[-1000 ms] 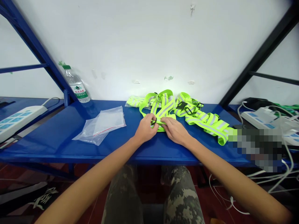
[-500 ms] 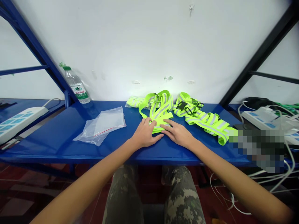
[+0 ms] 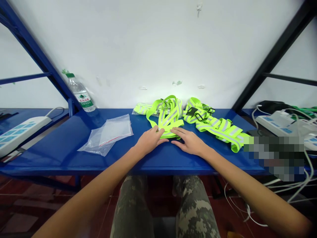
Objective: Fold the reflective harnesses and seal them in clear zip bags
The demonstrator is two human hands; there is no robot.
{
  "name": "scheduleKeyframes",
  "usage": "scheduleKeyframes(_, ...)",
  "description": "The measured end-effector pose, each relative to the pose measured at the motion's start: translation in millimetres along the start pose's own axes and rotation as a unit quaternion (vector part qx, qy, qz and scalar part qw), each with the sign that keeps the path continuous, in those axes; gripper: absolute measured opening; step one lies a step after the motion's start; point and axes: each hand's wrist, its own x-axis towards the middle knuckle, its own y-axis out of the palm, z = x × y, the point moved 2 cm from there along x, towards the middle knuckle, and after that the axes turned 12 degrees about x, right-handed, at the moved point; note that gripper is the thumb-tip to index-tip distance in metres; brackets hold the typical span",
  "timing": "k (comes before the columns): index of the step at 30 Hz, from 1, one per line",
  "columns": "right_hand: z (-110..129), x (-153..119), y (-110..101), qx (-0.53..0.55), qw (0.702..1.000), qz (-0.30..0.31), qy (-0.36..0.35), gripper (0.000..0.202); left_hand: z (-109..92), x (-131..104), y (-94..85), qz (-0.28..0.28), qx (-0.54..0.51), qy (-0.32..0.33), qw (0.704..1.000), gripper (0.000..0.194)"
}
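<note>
A fluorescent yellow-green reflective strap (image 3: 170, 115) with silver stripes lies partly folded and looped in front of me on the blue table. My left hand (image 3: 150, 140) grips the near left edge of its folded layers, fingers bent over the fabric. On the right side of the same strap, my right hand (image 3: 189, 140) rests with fingers stretched over the near edge and the thumb apart on the tabletop. Some of the folded layers are hidden under my fingers. Just right of it lies a second heap of reflective strap (image 3: 218, 130) with black buckles (image 3: 192, 111).
Clear plastic zip bags (image 3: 115, 130) lie to the left on the blue table (image 3: 61, 145). A water bottle (image 3: 83, 96) leans by the blue frame. Behind the strap is a bagged strap (image 3: 142, 108). Power strips (image 3: 24, 130) and white cables flank the table; a blurred patch covers the right edge.
Both hands have shifted slightly on the strap's near edge. My thumbs, close together before, are now a little farther apart. The view has tilted slightly.
</note>
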Motion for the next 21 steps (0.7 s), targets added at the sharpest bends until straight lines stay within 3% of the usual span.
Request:
scheduleKeyframes(5,-3.2,2.0,-1.0,0.011,1.000,-0.020,0.001,0.055,-0.3,12.6,-3.6,0.000,0.004,0.005,1.000,0.051)
scheduleKeyframes(10,-14.4,5.3,-4.6,-0.002,0.998,-0.029,0.049,0.035,-5.5,21.9,-6.5,-0.030,-0.054,-0.005,0.998,0.051)
scheduleKeyframes(17,-20.1,7.6,-6.9,0.030,0.996,-0.034,0.072,0.028,-10.4,14.3,8.0,-0.063,-0.056,0.019,0.996,0.065)
scheduleKeyframes(21,-24.4,8.0,-4.7,0.077,0.993,-0.054,0.077,0.030,-4.4,16.1,15.2,-0.081,-0.092,0.027,0.992,0.045)
